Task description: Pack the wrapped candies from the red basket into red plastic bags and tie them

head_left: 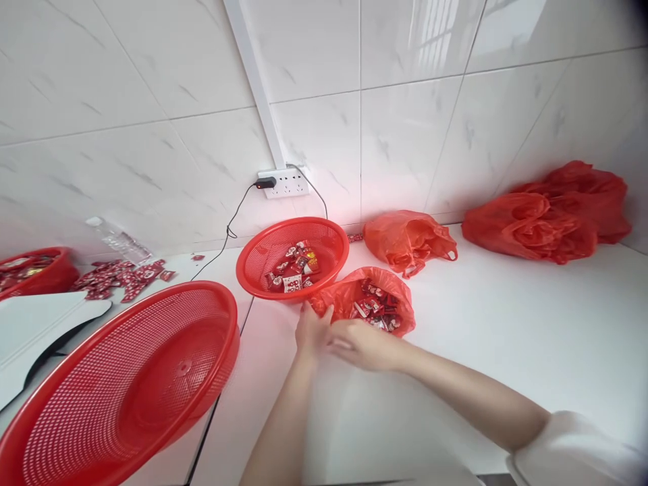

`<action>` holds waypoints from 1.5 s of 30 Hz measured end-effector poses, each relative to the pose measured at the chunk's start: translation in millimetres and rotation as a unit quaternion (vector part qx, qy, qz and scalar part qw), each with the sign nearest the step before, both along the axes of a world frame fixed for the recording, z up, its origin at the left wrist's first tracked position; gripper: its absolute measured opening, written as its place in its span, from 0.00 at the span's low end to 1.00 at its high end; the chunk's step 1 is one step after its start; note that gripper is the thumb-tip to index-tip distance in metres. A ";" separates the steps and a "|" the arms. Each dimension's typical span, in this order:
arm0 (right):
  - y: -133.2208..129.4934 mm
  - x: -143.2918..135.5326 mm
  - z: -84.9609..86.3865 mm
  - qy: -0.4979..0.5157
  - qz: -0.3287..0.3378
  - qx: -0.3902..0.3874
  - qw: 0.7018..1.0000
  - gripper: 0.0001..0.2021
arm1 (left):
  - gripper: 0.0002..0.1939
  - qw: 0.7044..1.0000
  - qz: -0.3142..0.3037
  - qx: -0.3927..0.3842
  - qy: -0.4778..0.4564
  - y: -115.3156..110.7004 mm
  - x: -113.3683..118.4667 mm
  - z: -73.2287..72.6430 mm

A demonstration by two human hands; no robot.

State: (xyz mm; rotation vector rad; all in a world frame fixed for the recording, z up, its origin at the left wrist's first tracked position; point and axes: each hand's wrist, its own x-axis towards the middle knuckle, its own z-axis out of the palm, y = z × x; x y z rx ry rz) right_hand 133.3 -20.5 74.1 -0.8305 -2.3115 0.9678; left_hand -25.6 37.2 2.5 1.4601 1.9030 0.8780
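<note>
Both hands, left (312, 329) and right (360, 344), grip the open candy bag (372, 304) just beside the small basket (292, 257), seemingly mid-emptying; tipping needs lift.

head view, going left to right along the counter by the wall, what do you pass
red basket at the left edge → loose heap of red wrapped sweets → small red basket with sweets → orange-red bag → pile of red bags at far right
</note>
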 end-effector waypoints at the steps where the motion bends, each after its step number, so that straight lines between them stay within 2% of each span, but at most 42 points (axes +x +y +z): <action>1: -0.4 19.9 -4.0 -0.043 -0.065 0.044 0.996 0.07 | 0.23 1.000 -0.016 0.001 -0.010 1.5 -1.4 -1.0; 4: -2.1 72.4 -25.8 -0.162 -0.234 0.128 0.950 0.08 | 0.12 0.998 -0.058 -0.009 -0.036 5.4 -5.3 -2.5; 6: -4.0 99.7 -42.8 -0.216 -0.279 0.156 0.922 0.09 | 0.09 0.995 -0.080 -0.023 -0.052 6.2 -7.3 -0.3; 9: -6.4 127.4 -58.2 -0.294 -0.305 0.137 0.895 0.19 | 0.10 0.984 -0.140 -0.063 -0.090 2.8 -9.4 11.5; 11: -7.0 138.8 -56.8 -0.320 -0.294 0.097 0.895 0.21 | 0.11 0.969 -0.193 -0.091 -0.127 -2.1 -11.0 25.5; 14: -6.6 151.4 -40.1 -0.293 -0.260 0.013 0.920 0.18 | 0.15 0.946 -0.252 -0.085 -0.188 -10.8 -14.5 51.9; 18: -2.3 164.6 -16.8 -0.258 -0.249 -0.070 0.931 0.16 | 0.24 0.922 -0.282 -0.070 -0.257 -19.6 -19.0 81.2; 20: 2.6 166.2 -13.5 -0.272 -0.249 -0.118 0.922 0.20 | 0.28 0.915 -0.287 -0.052 -0.279 -20.9 -19.0 88.7; 23: 11.8 158.8 -19.4 -0.336 -0.286 -0.144 0.886 0.21 | 0.31 0.910 -0.298 -0.006 -0.290 -20.4 -14.1 92.6; 25: 17.2 150.5 -26.4 -0.365 -0.292 -0.122 0.876 0.18 | 0.28 0.929 -0.289 0.045 -0.227 -22.9 -7.1 93.3; 27: 20.6 143.4 -32.2 -0.369 -0.282 -0.103 0.880 0.15 | 0.24 0.954 -0.240 0.143 -0.108 -31.7 3.3 94.0; 28: 21.5 141.1 -33.9 -0.369 -0.280 -0.095 0.881 0.15 | 0.22 0.956 -0.205 0.205 -0.037 -38.7 9.6 94.3; 30: 21.8 139.2 -34.4 -0.364 -0.283 -0.084 0.883 0.17 | 0.16 0.937 -0.152 0.306 0.077 -55.3 22.9 93.5; 32: 20.7 140.0 -30.8 -0.356 -0.296 -0.077 0.883 0.18 | 0.10 0.917 -0.145 0.321 0.189 -70.3 34.2 89.4; 34: 18.7 142.0 -23.8 -0.314 -0.297 -0.083 0.898 0.17 | 0.12 0.908 -0.113 0.286 0.286 -78.0 40.2 81.9; 36: 16.1 144.6 -14.3 -0.203 -0.276 -0.109 0.933 0.14 | 0.13 0.901 -0.097 0.242 0.347 -77.1 39.4 73.0; 39: 12.1 149.9 3.3 -0.009 -0.242 -0.128 0.962 0.11 | 0.08 0.905 -0.114 0.210 0.351 -64.8 28.3 66.0; 42: 8.3 155.5 24.7 0.090 -0.289 -0.033 0.953 0.08 | 0.07 0.936 -0.110 0.215 0.254 -50.0 13.4 74.9; 43: 7.1 156.3 32.5 0.127 -0.319 0.014 0.939 0.08 | 0.06 0.950 -0.099 0.223 0.196 -45.9 8.9 81.7; 45: 5.0 155.1 48.3 0.217 -0.382 0.098 0.893 0.08 | 0.06 0.963 -0.063 0.258 0.032 -40.0 1.8 99.6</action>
